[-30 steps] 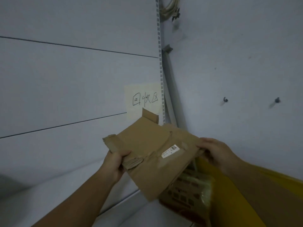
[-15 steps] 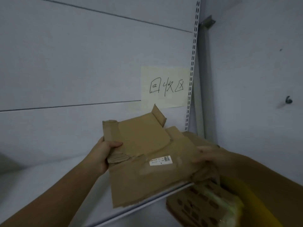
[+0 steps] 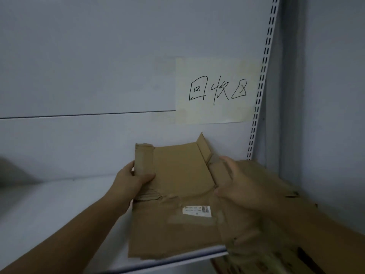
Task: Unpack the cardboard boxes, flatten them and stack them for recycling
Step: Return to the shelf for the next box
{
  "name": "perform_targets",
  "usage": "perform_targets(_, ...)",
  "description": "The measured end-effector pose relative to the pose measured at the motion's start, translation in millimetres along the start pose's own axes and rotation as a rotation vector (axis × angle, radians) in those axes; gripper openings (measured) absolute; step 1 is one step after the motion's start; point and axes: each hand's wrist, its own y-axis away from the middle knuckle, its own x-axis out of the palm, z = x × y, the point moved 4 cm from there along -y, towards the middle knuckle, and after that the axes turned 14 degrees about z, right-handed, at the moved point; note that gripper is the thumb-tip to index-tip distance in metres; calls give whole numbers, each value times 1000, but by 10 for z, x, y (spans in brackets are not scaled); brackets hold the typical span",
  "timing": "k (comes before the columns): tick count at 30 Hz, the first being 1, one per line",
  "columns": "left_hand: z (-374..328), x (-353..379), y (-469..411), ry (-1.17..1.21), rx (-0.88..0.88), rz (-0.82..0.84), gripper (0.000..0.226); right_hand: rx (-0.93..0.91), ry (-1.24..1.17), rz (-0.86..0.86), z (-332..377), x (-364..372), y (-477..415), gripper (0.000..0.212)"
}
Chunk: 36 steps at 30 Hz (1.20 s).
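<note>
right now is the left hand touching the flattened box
Touching. The head view shows the left hand gripping the flattened box at its folded left flap, with the thumb curled over the front.

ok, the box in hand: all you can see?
The box is brown cardboard, flattened, creased and torn at the edges, with a white label near its front. A flap stands up at its far right corner. The left hand grips its folded left edge, the right hand its right side. It is held over the shelf, below the sign.
</note>
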Motion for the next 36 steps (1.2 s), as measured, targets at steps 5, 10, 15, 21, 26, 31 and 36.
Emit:
perform_targets(5,27,276,59,-1243,-64,-21,67,52,5,84,-166,271,-207,46)
perform_targets(10,413,509,4,-1403,-263,324,58,-35,289,138,-103,319,-309,32)
perform_targets(15,428,472,-38,-1573,-242,425,54,-169,634,70,219,358,-586,64)
perform_targets(21,498,419,-74,-1418,-289,330,60,-105,584,447,-55,754,-797,73)
perform_targets(26,396,416,-62,-1346,-348,360,55,4,697,564,86,715,-819,68)
perform_targets(31,-63,120,266,-1353,-202,253,51,97,903,541,581,658,-800,79)
perform_targets(36,-725,-1127,1079,-1365,-103,-89,52,-274,859,364,1805,1312,-602,64)
